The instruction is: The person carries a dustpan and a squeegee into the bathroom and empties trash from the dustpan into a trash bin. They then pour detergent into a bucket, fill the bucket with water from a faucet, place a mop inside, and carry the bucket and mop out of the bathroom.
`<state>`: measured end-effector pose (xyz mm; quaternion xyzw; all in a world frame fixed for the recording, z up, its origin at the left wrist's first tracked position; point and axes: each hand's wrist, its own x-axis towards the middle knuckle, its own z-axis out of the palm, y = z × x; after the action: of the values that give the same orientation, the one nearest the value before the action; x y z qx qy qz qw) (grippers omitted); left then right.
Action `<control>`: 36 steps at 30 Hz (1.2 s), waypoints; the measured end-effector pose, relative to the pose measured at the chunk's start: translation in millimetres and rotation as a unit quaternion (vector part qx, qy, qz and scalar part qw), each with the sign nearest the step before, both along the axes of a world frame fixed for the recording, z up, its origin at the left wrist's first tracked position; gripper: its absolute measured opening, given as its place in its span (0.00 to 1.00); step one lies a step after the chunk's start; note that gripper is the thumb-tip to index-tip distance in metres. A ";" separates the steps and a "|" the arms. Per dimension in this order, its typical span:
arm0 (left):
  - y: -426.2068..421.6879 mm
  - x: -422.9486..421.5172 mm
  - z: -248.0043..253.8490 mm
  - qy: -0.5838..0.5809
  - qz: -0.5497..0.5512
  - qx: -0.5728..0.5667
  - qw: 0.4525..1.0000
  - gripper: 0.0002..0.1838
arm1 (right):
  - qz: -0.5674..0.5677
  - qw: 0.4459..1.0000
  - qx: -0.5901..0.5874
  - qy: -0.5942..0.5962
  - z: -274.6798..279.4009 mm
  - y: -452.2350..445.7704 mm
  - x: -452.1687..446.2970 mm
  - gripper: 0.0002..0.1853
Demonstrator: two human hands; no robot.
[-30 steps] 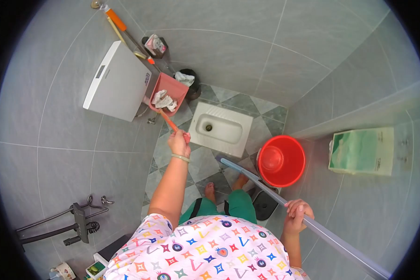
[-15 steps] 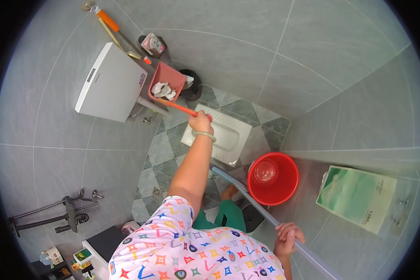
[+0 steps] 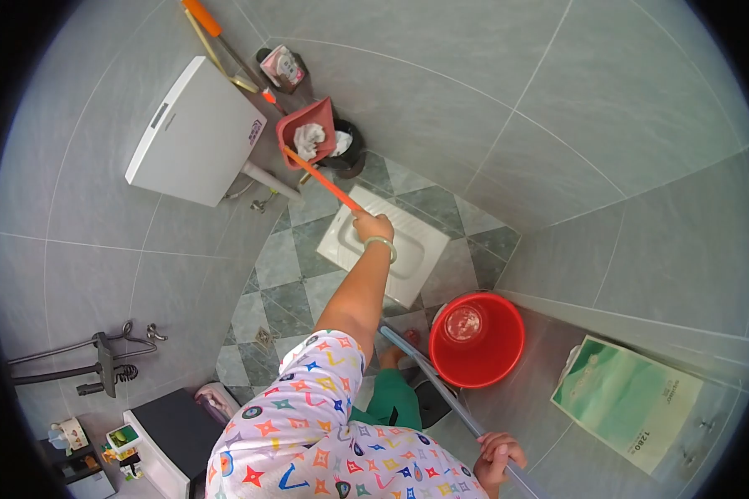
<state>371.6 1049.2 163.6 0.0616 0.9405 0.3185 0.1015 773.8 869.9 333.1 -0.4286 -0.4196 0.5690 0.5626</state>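
Note:
My left hand (image 3: 373,226), wearing a pale bangle, is closed round the orange handle of a pink dustpan (image 3: 320,114). Crumpled white tissue (image 3: 309,141) lies in the pan. The dustpan is tilted beside the rim of a black waste bin (image 3: 351,165), partly overlapping it in view; whether they touch I cannot tell. More white tissue (image 3: 341,143) shows at the bin's opening. At lower right my right hand (image 3: 499,459) grips a long grey-blue pole (image 3: 441,387) that slants down toward the floor. The pole's lower end is hidden behind my left arm.
A white squat toilet (image 3: 412,287) is set in the tiled floor below my left hand. The cistern (image 3: 195,133) hangs on the left wall. A red bucket (image 3: 495,353) stands to the right, near a green-and-white panel (image 3: 624,399). An orange-handled tool (image 3: 204,18) leans in the back corner.
The dustpan has tilted and shifted right, nearer the bin, and the tissue has slid within it. My right hand and the pole have moved slightly down and left in view.

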 end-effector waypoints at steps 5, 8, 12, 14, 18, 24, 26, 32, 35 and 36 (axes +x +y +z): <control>-9.9 11.7 -6.6 -0.005 0.022 -0.031 0.999 0.29 | 0.027 0.999 0.003 -0.021 1.1 2.5 9.6 0.13; -18.9 15.6 -19.9 0.006 0.003 0.007 1.000 0.30 | 0.039 0.999 -0.003 -0.024 6.2 2.7 11.0 0.13; -27.6 12.6 -29.4 0.057 0.001 0.086 0.995 0.27 | 0.054 0.998 -0.011 -0.040 17.4 11.4 7.8 0.13; -31.3 12.9 -32.0 0.076 0.006 0.109 0.991 0.26 | 0.061 0.997 -0.009 -0.038 18.3 12.9 8.2 0.13; -52.2 21.3 -26.9 0.096 -0.020 0.092 0.991 0.30 | 0.069 0.997 -0.005 -0.043 16.9 13.5 10.3 0.13; -89.3 31.8 -39.3 0.106 -0.071 0.032 0.991 0.35 | 0.089 0.994 -0.017 -0.063 25.3 16.4 13.6 0.13; -93.9 33.6 -44.7 0.081 -0.072 -0.001 0.994 0.35 | 0.096 0.993 -0.023 -0.070 24.9 14.7 17.2 0.14; -110.8 42.8 -70.8 0.061 -0.090 -0.024 0.994 0.35 | 0.117 0.991 -0.026 -0.056 28.2 1.8 23.5 0.12; -116.5 41.4 -65.9 0.082 -0.104 -0.006 0.991 0.35 | 0.151 0.987 -0.030 -0.048 32.5 8.8 19.7 0.12; -119.3 40.4 -63.8 0.091 -0.110 0.000 0.990 0.35 | 0.156 0.986 -0.026 -0.057 35.3 10.9 17.5 0.13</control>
<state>412.0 929.8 99.7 0.1937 0.9332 0.2986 0.0500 791.3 880.8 368.5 -0.4041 -0.4975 0.6351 0.4312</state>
